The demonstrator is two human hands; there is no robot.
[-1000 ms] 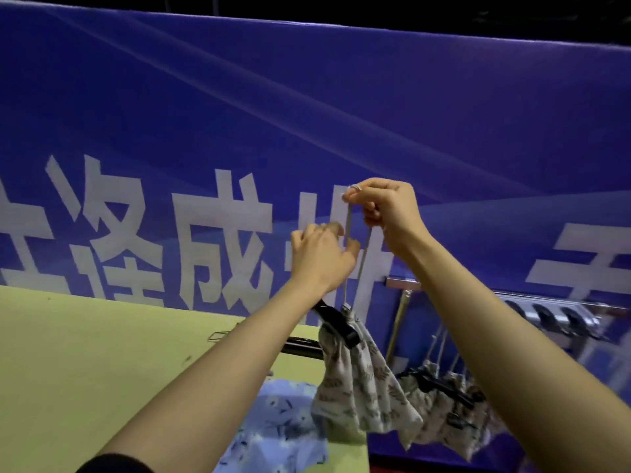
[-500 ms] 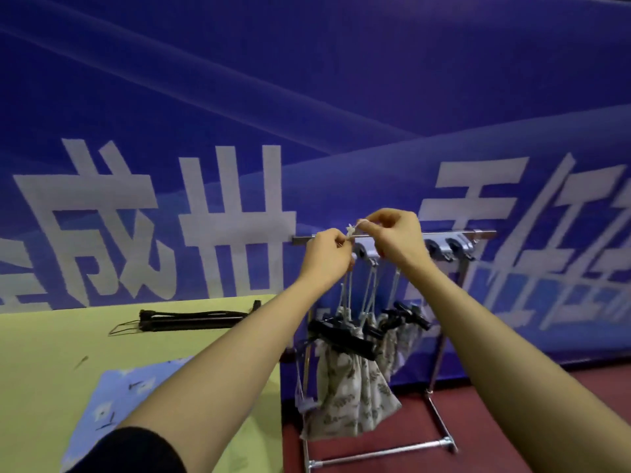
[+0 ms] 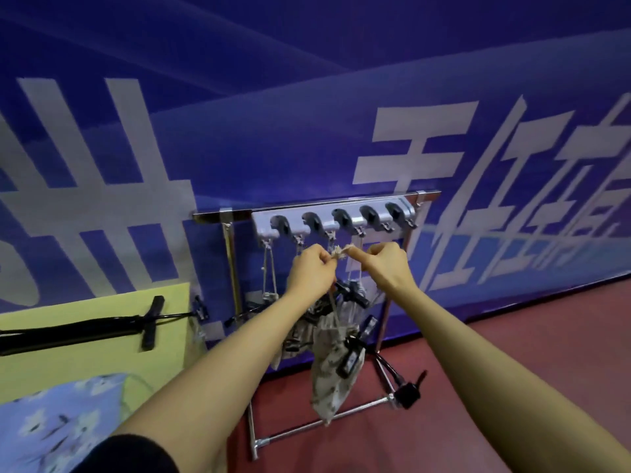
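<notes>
My left hand (image 3: 311, 272) and my right hand (image 3: 386, 264) both pinch the knotted top of a pale drawstring (image 3: 339, 258), held just below the grey hook strip (image 3: 336, 218) of a metal rack (image 3: 232, 268). From the string hangs a beige patterned cloth bag (image 3: 333, 370) with a black clip hanger (image 3: 351, 356) on it. More bags on black hangers dangle behind my left wrist from other hooks, partly hidden.
A yellow-green table (image 3: 102, 353) at the left holds black hangers (image 3: 78, 331) and a light blue floral cloth (image 3: 58, 425). A blue banner wall with white characters stands behind the rack. Red floor lies at the right. A black clip (image 3: 408, 392) lies by the rack foot.
The view swung right and down, bringing the rack to centre. My hands carried the bag by its string from beside the table to just under the hook strip.
</notes>
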